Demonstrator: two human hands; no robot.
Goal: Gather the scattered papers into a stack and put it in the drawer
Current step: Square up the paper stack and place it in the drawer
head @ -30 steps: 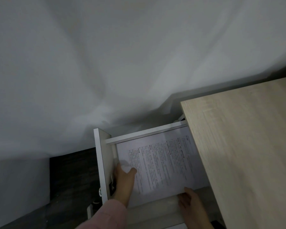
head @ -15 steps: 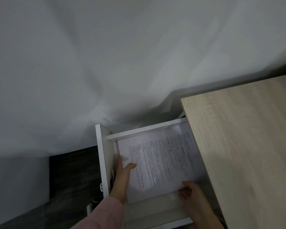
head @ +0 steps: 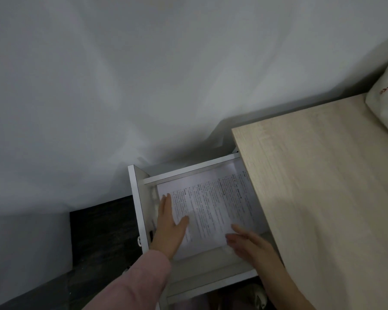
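Note:
A stack of printed papers (head: 213,204) lies flat inside the open white drawer (head: 137,198) that juts out from under the light wooden desktop (head: 323,186). My left hand (head: 169,227), in a pink sleeve, lies flat on the left part of the top sheet with fingers straight. My right hand (head: 250,243) hovers at or touches the near right corner of the stack, fingers stretched out and slightly blurred. The far right edge of the papers is hidden under the desktop.
A white curtain or sheet (head: 143,74) hangs behind the drawer. A white cloth item with red stitching (head: 385,97) sits at the desk's far right. Dark floor (head: 99,231) shows left of the drawer.
The left hand has slid from the drawer's left wall onto the paper and flattened. The right hand has opened its fingers over the near corner. The view has tilted slightly.

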